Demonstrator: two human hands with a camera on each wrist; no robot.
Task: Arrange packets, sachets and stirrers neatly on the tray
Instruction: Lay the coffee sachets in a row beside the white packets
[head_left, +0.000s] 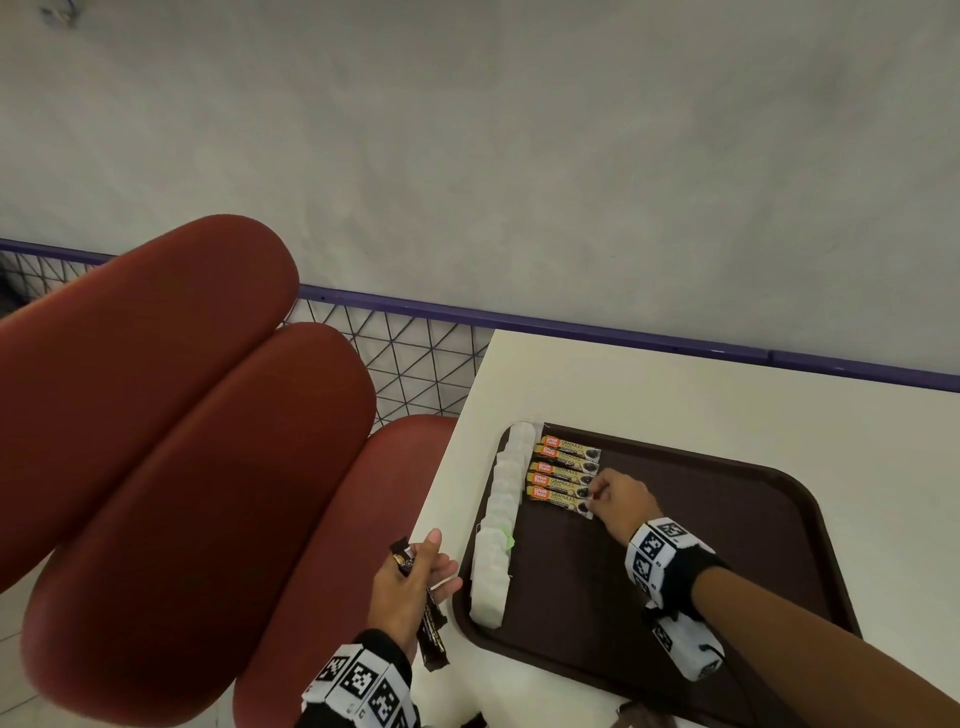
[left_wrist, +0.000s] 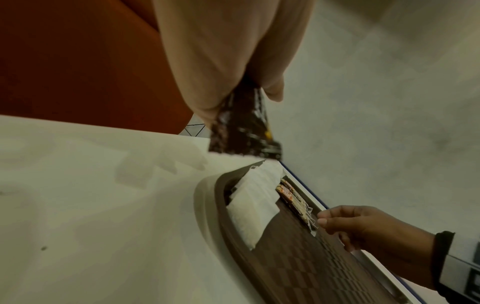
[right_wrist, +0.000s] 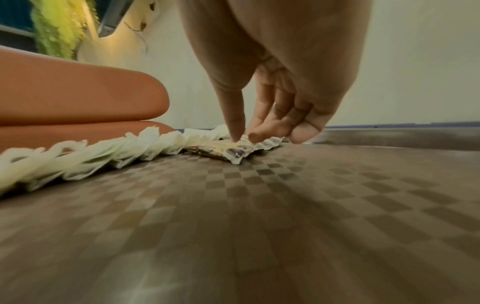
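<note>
A brown tray (head_left: 675, 551) lies on the white table (head_left: 675, 389). White tea bags (head_left: 500, 514) overlap in a column along its left edge. Beside them, several gold coffee sachets (head_left: 561, 475) lie side by side. My right hand (head_left: 593, 502) reaches over the tray, and its thumb and forefinger pinch the crimped right end of the nearest gold sachet (right_wrist: 228, 151). My left hand (head_left: 415, 569) hovers off the table's left edge, gripping a few dark brown sachets (head_left: 432, 618) that stick out both ways. In the left wrist view these dark sachets (left_wrist: 244, 131) point toward the tray (left_wrist: 311, 267).
Red padded seat cushions (head_left: 156, 415) fill the left, below my left hand. A wire mesh panel with a purple rail (head_left: 415, 312) runs behind the table against a grey wall. The tray's checkered floor (right_wrist: 259, 205) right of the sachets is bare.
</note>
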